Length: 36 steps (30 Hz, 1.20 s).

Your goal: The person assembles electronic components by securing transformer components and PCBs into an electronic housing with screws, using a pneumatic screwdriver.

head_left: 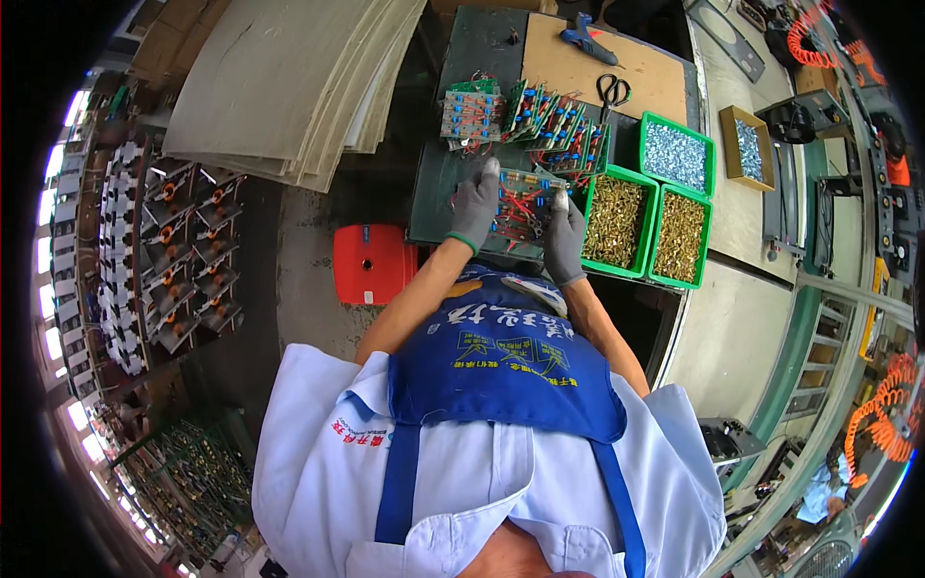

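The dark workbench (pixel 487 60) was the largest thing around the hands, with a brown cardboard sheet (pixel 568 72) laid over its far part. Nearer the person stood a row of leaning circuit boards (pixel 557 125), with a smaller stack of boards (pixel 472 118) just to its left. Two green bins of brass-coloured hardware (pixel 617 220) (pixel 678 236) sat to the right of the hands, and a third green bin (pixel 674 154) beyond them held silvery pieces.

The left hand (pixel 472 207) and right hand (pixel 566 236), in grey gloves with paler fingertips, pinched a circuit board (pixel 520 205) between them by its left and right edges; the fingers beneath were hidden. The board was at the bench's near edge, close before the apron, though whether it rested on the top could not be told. It looked flat and roughly rectangular, with a pale, greyish face. Red wires crossed its middle in a loose tangle, and small blue components dotted it.
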{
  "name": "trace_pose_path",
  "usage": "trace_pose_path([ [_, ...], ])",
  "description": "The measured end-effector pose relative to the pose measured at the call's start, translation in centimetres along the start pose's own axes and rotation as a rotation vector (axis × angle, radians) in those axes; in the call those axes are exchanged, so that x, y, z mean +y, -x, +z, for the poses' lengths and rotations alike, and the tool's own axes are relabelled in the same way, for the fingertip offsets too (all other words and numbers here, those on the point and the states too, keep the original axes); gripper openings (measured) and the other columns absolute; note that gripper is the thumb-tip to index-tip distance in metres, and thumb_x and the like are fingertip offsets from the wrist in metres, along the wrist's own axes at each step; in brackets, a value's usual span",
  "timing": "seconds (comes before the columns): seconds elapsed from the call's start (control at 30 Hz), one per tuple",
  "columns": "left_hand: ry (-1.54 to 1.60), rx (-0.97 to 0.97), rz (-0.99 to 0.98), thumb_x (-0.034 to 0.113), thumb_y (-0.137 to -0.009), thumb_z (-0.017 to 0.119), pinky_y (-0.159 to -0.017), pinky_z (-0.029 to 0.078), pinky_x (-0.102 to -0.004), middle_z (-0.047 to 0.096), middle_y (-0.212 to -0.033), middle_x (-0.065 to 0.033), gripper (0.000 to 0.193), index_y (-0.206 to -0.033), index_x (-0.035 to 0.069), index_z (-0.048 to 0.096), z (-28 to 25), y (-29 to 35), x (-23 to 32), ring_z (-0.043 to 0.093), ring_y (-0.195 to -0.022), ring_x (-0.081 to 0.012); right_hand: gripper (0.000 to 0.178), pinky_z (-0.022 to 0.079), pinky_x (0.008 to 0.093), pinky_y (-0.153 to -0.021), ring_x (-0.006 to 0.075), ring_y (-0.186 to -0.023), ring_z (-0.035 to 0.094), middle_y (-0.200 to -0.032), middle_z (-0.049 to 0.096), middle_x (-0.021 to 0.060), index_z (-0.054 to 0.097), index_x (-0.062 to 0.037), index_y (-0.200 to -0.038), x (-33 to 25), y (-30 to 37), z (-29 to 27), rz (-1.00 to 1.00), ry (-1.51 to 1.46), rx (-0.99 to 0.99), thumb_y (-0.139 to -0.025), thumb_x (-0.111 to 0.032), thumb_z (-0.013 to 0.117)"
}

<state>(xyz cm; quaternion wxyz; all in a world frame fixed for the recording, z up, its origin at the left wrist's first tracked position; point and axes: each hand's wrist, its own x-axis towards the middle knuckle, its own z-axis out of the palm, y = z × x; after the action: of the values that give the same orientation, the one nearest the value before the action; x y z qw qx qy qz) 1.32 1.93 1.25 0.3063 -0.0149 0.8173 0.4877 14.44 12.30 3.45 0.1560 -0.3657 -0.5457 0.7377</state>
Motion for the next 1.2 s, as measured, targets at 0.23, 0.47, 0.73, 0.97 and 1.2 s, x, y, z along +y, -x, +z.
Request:
trace_pose_path([
  [0.23,0.917,-0.094,-0.325,0.052,-0.088,0.057,-0.059,0.049,-0.0364,0.064,-0.067,-0.0067,0.044,-0.084,0.009,0.066,2.7,-2.0,-4.1,0.060,-0.060,-0.0222,0.031,0.040,0.0237,-0.049,0.0075,-0.057,0.048,-0.068,0.050,-0.0021,0.058,-0.0106,-0.089,0.8,1.3,1.1,0.156,-0.319,-0.008,-0.100,-0.039,0.051],
  [0.47,0.605,-0.573,-0.140,0.050,-0.089,0.048,-0.042,0.045,-0.0326,0.049,-0.052,-0.0032,0.046,-0.062,0.014,0.051,-4.8,-4.7,-2.5,0.049,-0.044,-0.0167,0.059,0.039,0.0249,-0.052,0.0084,-0.058,0.048,-0.072,0.058,0.0000,0.067,-0.0047,-0.104,-1.2,-1.2,-3.3,0.226,0.196,-0.149,-0.101,-0.055,0.035],
  [0.73,0.040,-0.879,0.352,0.029,-0.097,0.050,-0.091,0.045,-0.0276,0.068,-0.108,-0.0066,0.043,-0.125,-0.002,0.061,-0.7,-2.4,0.2,0.060,-0.101,-0.0126,0.067,0.045,0.0278,-0.078,0.0140,-0.084,0.054,-0.098,0.064,0.0119,0.056,0.0039,-0.126,-4.9,-2.8,-1.7,0.010,0.448,-0.188,-0.098,-0.056,0.045],
  [0.97,0.277,-0.656,0.135,0.027,-0.095,0.050,-0.090,0.047,-0.0290,0.068,-0.104,-0.0058,0.037,-0.112,-0.002,0.066,-2.3,1.0,2.1,0.062,-0.098,-0.0134,0.053,0.047,0.0274,-0.069,0.0127,-0.077,0.059,-0.091,0.066,0.0082,0.063,0.0022,-0.117,-1.3,-3.0,-3.4,0.019,0.168,-0.005,-0.097,-0.046,0.053],
  [1.2,0.435,-0.679,0.052,0.025,-0.093,0.050,-0.085,0.049,-0.0292,0.068,-0.102,-0.0061,0.034,-0.110,0.000,0.066,-1.5,0.8,-0.6,0.063,-0.091,-0.0145,0.037,0.058,0.0266,-0.066,0.0115,-0.075,0.066,-0.096,0.067,0.0055,0.064,0.0012,-0.110,2.7,-1.8,-2.3,0.090,-0.161,-0.041,-0.100,-0.033,0.053],
])
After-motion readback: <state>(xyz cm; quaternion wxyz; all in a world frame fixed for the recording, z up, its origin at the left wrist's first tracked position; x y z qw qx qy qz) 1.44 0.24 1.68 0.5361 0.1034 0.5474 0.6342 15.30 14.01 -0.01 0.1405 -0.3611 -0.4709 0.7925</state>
